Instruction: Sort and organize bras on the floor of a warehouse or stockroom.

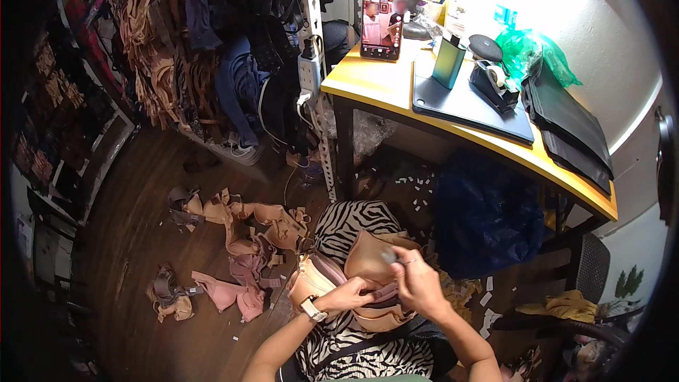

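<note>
A stack of beige and mauve bras (316, 281) lies on the person's lap over zebra-striped cloth (360, 223). My left hand (351, 295), with a watch at the wrist, pinches the mauve fabric at the middle of the stack. Just to the right, my right hand (419, 281) is raised over a beige bra cup (368, 257). A small greyish item (390, 255), blurred, is between its thumb and fingers; its kind cannot be told.
Loose bras (249, 254) and small white scraps lie on the wooden floor. A desk (477, 135) at the upper right holds a propped phone (381, 18), laptop and tape dispenser. Bras hang from a rack (318, 79). A blue plastic bag (485, 212) sits beneath the desk.
</note>
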`<state>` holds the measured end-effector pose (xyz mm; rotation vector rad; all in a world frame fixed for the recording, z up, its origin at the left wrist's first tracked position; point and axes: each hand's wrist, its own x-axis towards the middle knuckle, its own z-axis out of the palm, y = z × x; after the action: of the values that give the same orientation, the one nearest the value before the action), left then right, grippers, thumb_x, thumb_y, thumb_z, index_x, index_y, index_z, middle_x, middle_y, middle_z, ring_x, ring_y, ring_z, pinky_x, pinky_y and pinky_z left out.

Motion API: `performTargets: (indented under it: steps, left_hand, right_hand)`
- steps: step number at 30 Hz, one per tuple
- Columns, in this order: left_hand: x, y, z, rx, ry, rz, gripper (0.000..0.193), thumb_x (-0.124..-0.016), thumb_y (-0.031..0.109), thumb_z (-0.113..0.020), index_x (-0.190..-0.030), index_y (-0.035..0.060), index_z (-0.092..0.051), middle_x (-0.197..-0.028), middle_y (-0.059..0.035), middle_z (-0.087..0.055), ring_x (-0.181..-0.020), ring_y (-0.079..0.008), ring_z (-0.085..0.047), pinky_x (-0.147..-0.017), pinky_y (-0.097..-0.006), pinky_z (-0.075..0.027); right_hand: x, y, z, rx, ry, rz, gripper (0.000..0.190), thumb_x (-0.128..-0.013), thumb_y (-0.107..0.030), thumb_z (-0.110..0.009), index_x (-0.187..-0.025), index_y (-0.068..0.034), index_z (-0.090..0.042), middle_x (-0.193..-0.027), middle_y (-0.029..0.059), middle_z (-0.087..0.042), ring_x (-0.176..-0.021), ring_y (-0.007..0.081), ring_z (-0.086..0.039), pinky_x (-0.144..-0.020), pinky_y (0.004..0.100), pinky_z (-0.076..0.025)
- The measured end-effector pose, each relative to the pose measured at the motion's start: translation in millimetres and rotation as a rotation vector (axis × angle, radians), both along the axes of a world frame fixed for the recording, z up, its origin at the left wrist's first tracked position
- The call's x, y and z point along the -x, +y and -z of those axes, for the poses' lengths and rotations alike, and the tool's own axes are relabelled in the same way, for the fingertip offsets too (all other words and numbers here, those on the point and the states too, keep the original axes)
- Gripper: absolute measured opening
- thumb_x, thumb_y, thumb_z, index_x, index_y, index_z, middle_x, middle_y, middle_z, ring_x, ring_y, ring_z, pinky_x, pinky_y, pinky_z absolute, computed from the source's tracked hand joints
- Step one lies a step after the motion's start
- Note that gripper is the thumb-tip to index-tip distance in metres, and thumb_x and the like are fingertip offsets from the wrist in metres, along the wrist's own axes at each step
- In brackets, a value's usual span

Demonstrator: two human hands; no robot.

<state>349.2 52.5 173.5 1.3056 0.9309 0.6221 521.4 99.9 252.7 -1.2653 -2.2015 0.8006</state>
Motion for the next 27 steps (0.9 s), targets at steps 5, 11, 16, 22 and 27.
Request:
performTargets:
  steps: [5, 11, 16, 22, 27]
  left_hand:
    - [2, 5, 0, -0.011, -0.010, -0.084, 0.022, -0.077, 0.007, -0.061, -0.096, -0.0034, -0.057, -0.088, -0.0073, -0.062, -0.085, -0.0121, -0.054, -0.078, -0.0276, -0.043]
    - [-4, 3, 18, 0.217, -0.342, -0.396, 0.019, -0.073, -0.003, -0.059, -0.092, -0.0014, -0.058, -0.081, 0.0005, -0.059, -0.070, -0.0059, -0.051, -0.059, -0.0204, -0.043]
    - [-5, 8, 12, 0.210, -0.333, -0.454, 0.028, -0.071, -0.011, -0.047, -0.096, -0.0035, -0.058, -0.086, -0.0003, -0.058, -0.075, -0.0037, -0.052, -0.064, -0.0164, -0.042]
    - [-5, 10, 11, 0.199, -0.340, -0.578, 0.032, -0.074, -0.009, -0.049, -0.106, -0.0048, -0.055, -0.095, -0.0034, -0.059, -0.083, -0.0057, -0.054, -0.070, -0.0162, -0.042]
    - [-4, 11, 7, 0.301, -0.316, -0.605, 0.030, -0.078, -0.005, -0.052, -0.107, -0.0067, -0.054, -0.098, -0.0062, -0.060, -0.085, -0.0092, -0.056, -0.076, -0.0196, -0.045]
  right_hand:
    - [22, -18, 6, -0.014, 0.035, -0.181, 0.036, -0.086, -0.018, -0.053, -0.117, -0.001, -0.044, -0.083, 0.0154, -0.053, -0.075, 0.0292, -0.055, -0.066, 0.0370, -0.044]
    - [20, -29, 24, -0.059, -0.115, -0.122, 0.035, -0.082, -0.015, -0.056, -0.113, -0.001, -0.045, -0.087, 0.0169, -0.055, -0.078, 0.0321, -0.056, -0.065, 0.0379, -0.047]
    - [16, -28, 31, -0.172, -0.071, -0.063, 0.035, -0.079, -0.012, -0.058, -0.110, 0.000, -0.046, -0.094, 0.0168, -0.058, -0.081, 0.0311, -0.058, -0.065, 0.0366, -0.048]
    - [8, -30, 41, -0.259, -0.109, -0.041, 0.036, -0.081, -0.017, -0.056, -0.110, 0.002, -0.048, -0.082, 0.0150, -0.058, -0.073, 0.0276, -0.058, -0.060, 0.0356, -0.048]
    - [5, -34, 35, -0.177, -0.195, -0.005, 0.032, -0.080, -0.014, -0.058, -0.108, 0.000, -0.048, -0.083, 0.0145, -0.059, -0.077, 0.0281, -0.059, -0.061, 0.0355, -0.048]
